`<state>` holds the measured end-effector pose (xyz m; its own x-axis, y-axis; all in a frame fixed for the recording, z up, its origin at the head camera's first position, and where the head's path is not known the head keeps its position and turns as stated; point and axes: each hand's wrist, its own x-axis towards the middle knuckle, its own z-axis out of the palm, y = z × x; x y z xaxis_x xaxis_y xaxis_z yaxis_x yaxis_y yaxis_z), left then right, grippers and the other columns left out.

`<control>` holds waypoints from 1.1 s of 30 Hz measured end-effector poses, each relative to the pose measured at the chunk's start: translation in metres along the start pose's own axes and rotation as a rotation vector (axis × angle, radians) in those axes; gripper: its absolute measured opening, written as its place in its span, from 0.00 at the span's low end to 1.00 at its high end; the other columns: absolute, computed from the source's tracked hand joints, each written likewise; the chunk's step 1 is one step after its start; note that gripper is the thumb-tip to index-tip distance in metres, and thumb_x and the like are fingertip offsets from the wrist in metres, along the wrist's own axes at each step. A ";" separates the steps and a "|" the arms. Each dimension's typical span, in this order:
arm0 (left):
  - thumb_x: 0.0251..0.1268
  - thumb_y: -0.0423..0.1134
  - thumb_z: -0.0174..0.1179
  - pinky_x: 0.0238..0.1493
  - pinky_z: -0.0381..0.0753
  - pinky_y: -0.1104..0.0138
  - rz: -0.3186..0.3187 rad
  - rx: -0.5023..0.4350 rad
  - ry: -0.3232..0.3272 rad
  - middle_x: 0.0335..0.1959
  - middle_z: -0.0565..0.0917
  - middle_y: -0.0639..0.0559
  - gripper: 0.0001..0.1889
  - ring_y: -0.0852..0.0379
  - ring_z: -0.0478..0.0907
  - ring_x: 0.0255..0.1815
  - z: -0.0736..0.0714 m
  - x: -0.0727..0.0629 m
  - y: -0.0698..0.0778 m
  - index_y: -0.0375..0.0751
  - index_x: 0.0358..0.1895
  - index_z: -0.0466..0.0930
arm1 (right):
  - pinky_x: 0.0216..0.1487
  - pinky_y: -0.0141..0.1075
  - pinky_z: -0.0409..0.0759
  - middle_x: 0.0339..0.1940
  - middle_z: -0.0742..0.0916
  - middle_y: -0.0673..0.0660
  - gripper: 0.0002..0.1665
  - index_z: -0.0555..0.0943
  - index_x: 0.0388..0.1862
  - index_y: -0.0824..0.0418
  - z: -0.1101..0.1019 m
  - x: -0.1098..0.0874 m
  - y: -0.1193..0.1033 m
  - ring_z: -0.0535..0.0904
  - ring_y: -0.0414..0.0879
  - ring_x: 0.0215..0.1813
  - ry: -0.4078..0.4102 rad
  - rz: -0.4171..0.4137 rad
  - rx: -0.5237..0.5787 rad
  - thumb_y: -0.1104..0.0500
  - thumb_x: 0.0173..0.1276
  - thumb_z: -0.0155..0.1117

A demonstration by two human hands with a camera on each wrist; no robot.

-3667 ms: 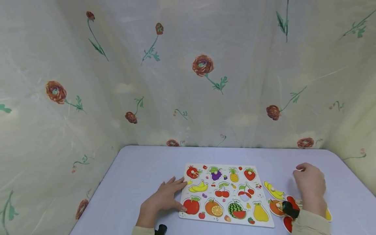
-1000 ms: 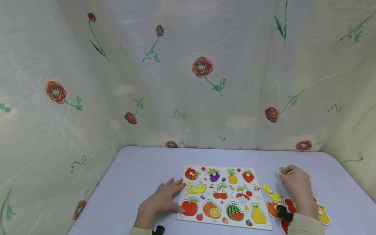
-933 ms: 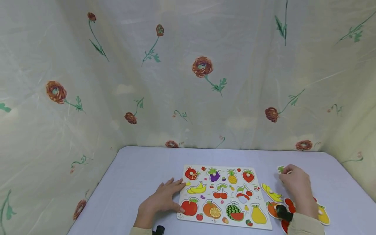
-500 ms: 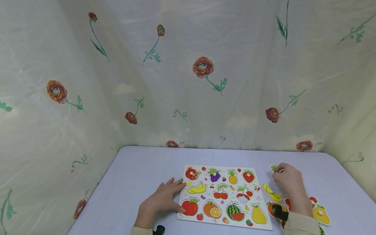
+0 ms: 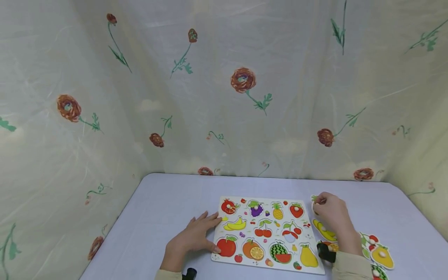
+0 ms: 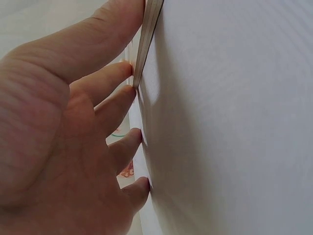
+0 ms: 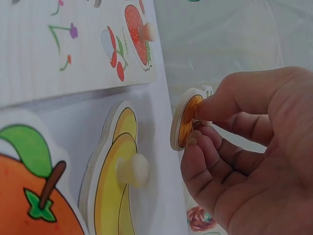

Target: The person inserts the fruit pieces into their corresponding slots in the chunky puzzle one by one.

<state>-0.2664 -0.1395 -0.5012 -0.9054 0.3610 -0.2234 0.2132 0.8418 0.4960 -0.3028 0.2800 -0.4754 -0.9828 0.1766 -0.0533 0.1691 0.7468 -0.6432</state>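
Observation:
My right hand (image 5: 334,214) pinches the knob of a pineapple puzzle piece (image 5: 314,200), just off the board's upper right edge. In the right wrist view this pineapple piece (image 7: 186,122) is tilted up on edge, its orange body between thumb and fingers and partly hidden. My left hand (image 5: 196,237) lies with fingers spread at the left edge of the white fruit puzzle board (image 5: 309,236). Seen from the left wrist, the thumb and fingertips touch the board's layered edge (image 6: 146,41). Grapes (image 5: 256,210) with a knob sit in the board's top row.
Right of the board lie a banana piece (image 5: 323,230) and an orange piece (image 5: 330,245), partly behind my right arm. Beyond the forearm are a cherry piece (image 5: 367,241), a pear piece (image 5: 382,256) and a watermelon piece (image 5: 379,272). A flowered curtain (image 5: 287,97) stands behind the table.
My right hand has come left from the far right of the table, now carrying the pineapple piece toward the board. The cherry and watermelon pieces have come into sight. The left hand stays put.

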 end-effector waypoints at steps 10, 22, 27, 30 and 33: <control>0.42 0.57 0.78 0.78 0.47 0.35 0.003 0.020 -0.002 0.78 0.64 0.54 0.49 0.42 0.49 0.82 -0.001 0.001 -0.001 0.56 0.74 0.67 | 0.30 0.36 0.69 0.33 0.80 0.62 0.07 0.77 0.38 0.66 0.011 0.002 -0.016 0.73 0.53 0.36 0.012 -0.095 -0.036 0.64 0.61 0.58; 0.42 0.56 0.78 0.78 0.47 0.35 0.011 0.013 0.006 0.78 0.64 0.54 0.49 0.42 0.50 0.82 -0.003 0.000 0.001 0.55 0.73 0.67 | 0.28 0.35 0.71 0.31 0.79 0.60 0.04 0.77 0.37 0.64 0.029 -0.003 -0.038 0.74 0.50 0.33 -0.013 -0.143 -0.050 0.64 0.64 0.58; 0.42 0.56 0.78 0.78 0.46 0.36 0.008 0.008 0.006 0.78 0.64 0.54 0.49 0.42 0.49 0.82 -0.003 0.000 0.001 0.55 0.73 0.68 | 0.26 0.35 0.70 0.31 0.79 0.60 0.05 0.78 0.37 0.65 0.032 -0.005 -0.045 0.73 0.50 0.33 -0.033 -0.171 -0.048 0.64 0.63 0.60; 0.42 0.56 0.78 0.78 0.46 0.36 0.005 0.001 0.001 0.78 0.64 0.54 0.49 0.42 0.49 0.82 -0.003 0.000 0.001 0.55 0.73 0.68 | 0.25 0.35 0.72 0.32 0.80 0.60 0.05 0.78 0.38 0.65 0.035 -0.007 -0.047 0.74 0.50 0.32 -0.044 -0.175 -0.045 0.64 0.64 0.60; 0.42 0.55 0.78 0.78 0.47 0.36 -0.001 -0.004 -0.003 0.78 0.64 0.54 0.49 0.42 0.49 0.82 -0.001 0.000 0.001 0.55 0.73 0.68 | 0.26 0.35 0.72 0.32 0.81 0.59 0.05 0.79 0.38 0.64 0.039 -0.007 -0.048 0.74 0.50 0.32 -0.040 -0.189 -0.059 0.65 0.63 0.59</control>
<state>-0.2668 -0.1389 -0.5001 -0.9043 0.3618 -0.2266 0.2112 0.8405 0.4990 -0.3071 0.2175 -0.4737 -0.9994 0.0050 0.0329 -0.0157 0.8010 -0.5985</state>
